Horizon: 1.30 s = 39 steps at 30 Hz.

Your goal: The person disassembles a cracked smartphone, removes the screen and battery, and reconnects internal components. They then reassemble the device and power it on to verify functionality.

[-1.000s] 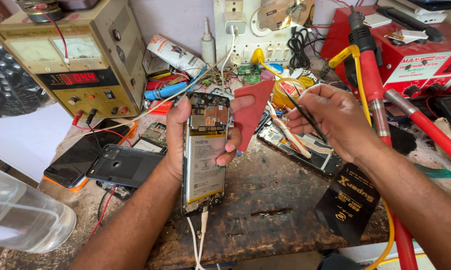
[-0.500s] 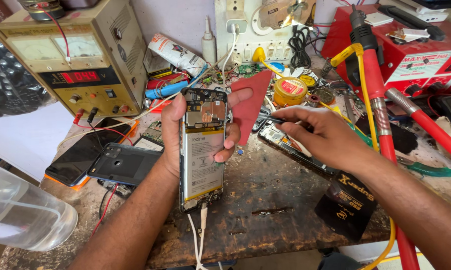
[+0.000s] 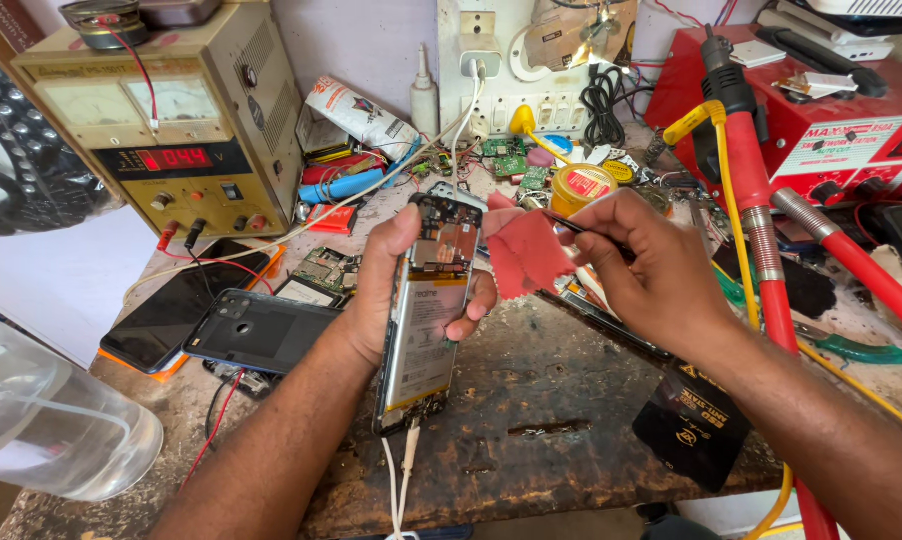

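Opened phone (image 3: 426, 315), back cover off, held upright-ish above desk (image 3: 571, 400) in left hand (image 3: 396, 290), grip clenched round its edges, thumb on right side. White cable (image 3: 403, 470) plugged at bottom. Right hand (image 3: 651, 265) pinching thin dark tool (image 3: 583, 232), tip near red pick (image 3: 526, 258) just beside phone top. Removed back cover (image 3: 256, 332) lying left, near power supply (image 3: 171, 130).

Pretty cramped bench: bare wood (image 3: 531, 420) at 6 o'clock is the only open lane. Back cover (image 3: 256, 330) blocks 9, solder tin (image 3: 581, 187) and boards (image 3: 506, 160) crowd 12, red hoses (image 3: 771, 290) wall off 3.
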Tool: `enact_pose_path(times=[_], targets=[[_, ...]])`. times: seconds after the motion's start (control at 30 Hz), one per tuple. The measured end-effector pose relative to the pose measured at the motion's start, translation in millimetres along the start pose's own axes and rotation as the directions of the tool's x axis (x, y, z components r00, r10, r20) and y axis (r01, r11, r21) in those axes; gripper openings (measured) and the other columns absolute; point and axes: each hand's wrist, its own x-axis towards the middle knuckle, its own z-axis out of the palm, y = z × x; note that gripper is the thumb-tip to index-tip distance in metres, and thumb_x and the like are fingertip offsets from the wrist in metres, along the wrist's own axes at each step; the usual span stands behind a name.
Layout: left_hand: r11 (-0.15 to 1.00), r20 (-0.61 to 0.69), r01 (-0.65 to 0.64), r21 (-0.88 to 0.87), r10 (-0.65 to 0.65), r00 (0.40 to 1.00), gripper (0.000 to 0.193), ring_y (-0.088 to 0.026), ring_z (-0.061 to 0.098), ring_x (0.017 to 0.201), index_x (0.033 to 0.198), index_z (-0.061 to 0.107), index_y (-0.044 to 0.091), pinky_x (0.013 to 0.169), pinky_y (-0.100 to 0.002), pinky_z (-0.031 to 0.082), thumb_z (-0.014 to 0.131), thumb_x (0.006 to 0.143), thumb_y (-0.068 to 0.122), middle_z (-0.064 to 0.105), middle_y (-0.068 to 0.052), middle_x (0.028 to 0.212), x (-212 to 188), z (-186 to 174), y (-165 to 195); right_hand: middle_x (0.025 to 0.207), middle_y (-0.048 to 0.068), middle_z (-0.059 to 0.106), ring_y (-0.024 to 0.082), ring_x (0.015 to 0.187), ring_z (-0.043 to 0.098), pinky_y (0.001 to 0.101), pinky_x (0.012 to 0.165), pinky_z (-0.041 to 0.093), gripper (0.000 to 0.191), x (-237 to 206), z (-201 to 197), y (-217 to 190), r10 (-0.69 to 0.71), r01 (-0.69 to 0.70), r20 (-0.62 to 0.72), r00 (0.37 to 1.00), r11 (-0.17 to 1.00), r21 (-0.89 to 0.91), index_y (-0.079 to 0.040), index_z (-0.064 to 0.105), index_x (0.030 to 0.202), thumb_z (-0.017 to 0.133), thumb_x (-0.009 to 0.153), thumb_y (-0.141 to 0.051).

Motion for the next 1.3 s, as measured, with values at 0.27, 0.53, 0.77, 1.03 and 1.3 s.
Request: enact_pose_path(times=[0.27, 0.53, 0.77, 1.03, 1.3], targets=[[0.997, 0.056, 0.061, -0.042, -0.059, 0.997, 0.102, -0.019, 0.054, 0.077, 0.157, 0.042, -0.005, 0.056, -0.03, 0.045, 0.053, 0.093, 0.073, 0.058, -0.016, 0.109, 0, -3, -3, 0.103, 0.003, 0.076, 0.002, 0.094, 0.069, 0.0186, 0.076, 0.056, 0.013, -1, -1, 10, -0.058, 0.071, -0.109, 0.992, 0.99, 0.124, -0.001, 0.065, 0.11, 0.069, 0.099, -0.005], [0.999, 0.021, -0.044, 0.001, 0.044, 0.999, 0.111, -0.016, 0.05, 0.073, 0.158, 0.037, -0.01, 0.054, -0.028, 0.043, 0.054, 0.087, 0.074, 0.053, -0.016, 0.137, -4, 11, 11, 0.105, 0.001, 0.075, 0.001, 0.084, 0.067, 0.0197, 0.068, 0.056, 0.026, 2, -9, 11, 0.107, -0.112, 0.035, 0.994, 0.972, 0.208, -0.005, 0.067, 0.12, 0.069, 0.094, -0.01], [0.996, 0.058, -0.08, 0.028, 0.079, 0.995, 0.116, -0.017, 0.053, 0.074, 0.161, 0.036, -0.012, 0.054, -0.028, 0.041, 0.055, 0.088, 0.076, 0.049, -0.021, 0.15, -5, 13, 14, 0.094, -0.001, 0.081, 0.001, 0.075, 0.06, 0.0185, 0.064, 0.048, 0.036, -4, -14, 1, 0.273, -0.272, 0.215, 0.938, 0.962, -0.035, -0.011, 0.074, 0.129, 0.06, 0.099, -0.026], [0.997, 0.062, -0.069, 0.035, 0.067, 0.996, 0.111, -0.017, 0.054, 0.073, 0.159, 0.034, -0.01, 0.053, -0.028, 0.042, 0.054, 0.088, 0.074, 0.053, -0.014, 0.154, -4, 10, 11, 0.081, -0.004, 0.073, 0.002, 0.068, 0.059, 0.0204, 0.058, 0.047, 0.029, 1, -6, 8, 0.34, -0.363, 0.252, 0.906, 0.93, 0.049, -0.007, 0.077, 0.118, 0.072, 0.093, -0.02], [0.998, 0.053, 0.037, 0.041, -0.039, 0.998, 0.11, -0.017, 0.054, 0.069, 0.158, 0.037, -0.01, 0.052, -0.028, 0.043, 0.053, 0.089, 0.073, 0.065, -0.014, 0.119, -1, -1, 0, 0.089, -0.001, 0.074, 0.001, 0.075, 0.063, 0.0207, 0.059, 0.051, 0.014, -5, -5, -3, 0.029, -0.029, 0.002, 1.0, 0.995, -0.098, -0.005, 0.072, 0.106, 0.071, 0.096, -0.015]])
